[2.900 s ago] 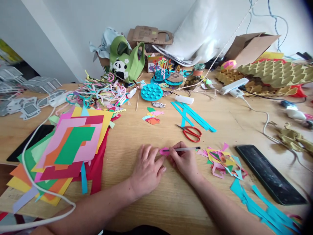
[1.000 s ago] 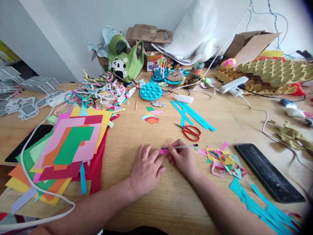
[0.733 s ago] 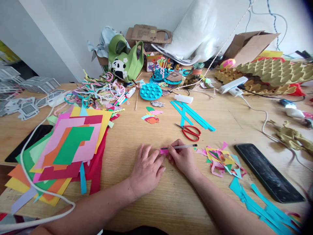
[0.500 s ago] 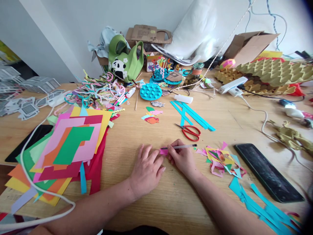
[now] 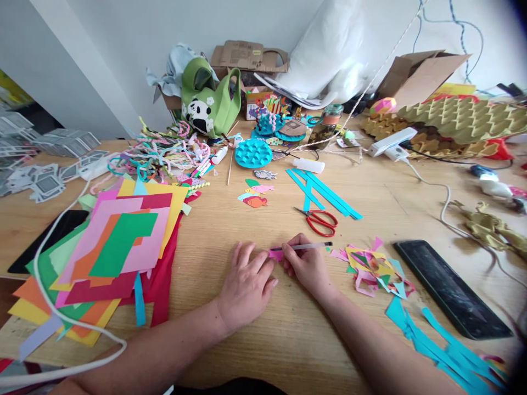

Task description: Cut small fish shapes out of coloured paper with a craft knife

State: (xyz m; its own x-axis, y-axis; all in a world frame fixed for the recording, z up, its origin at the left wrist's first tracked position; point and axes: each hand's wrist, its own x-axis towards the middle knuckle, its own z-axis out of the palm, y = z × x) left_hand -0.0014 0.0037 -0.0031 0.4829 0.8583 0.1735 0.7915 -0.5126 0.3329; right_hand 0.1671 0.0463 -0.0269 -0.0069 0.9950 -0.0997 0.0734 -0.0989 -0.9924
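My right hand is closed around a pen, its tip over a small magenta paper piece. My left hand lies on the table with fingers spread, the fingertips at the left edge of that piece. Part of the paper is hidden by my fingers. Beyond my hands, red-handled scissors rest on the wood beside blue paper strips. Several cut-out paper fish lie together further back.
Stacked coloured paper covers the left side, with pipe cleaners behind it. To the right are paper scraps and a dark phone-like slab. A blue textured disc, a white bottle and a green panda bag stand further back.
Almost nothing differs. Both hands keep their places over the magenta paper, with only a very slight shift of the pen and fingers.
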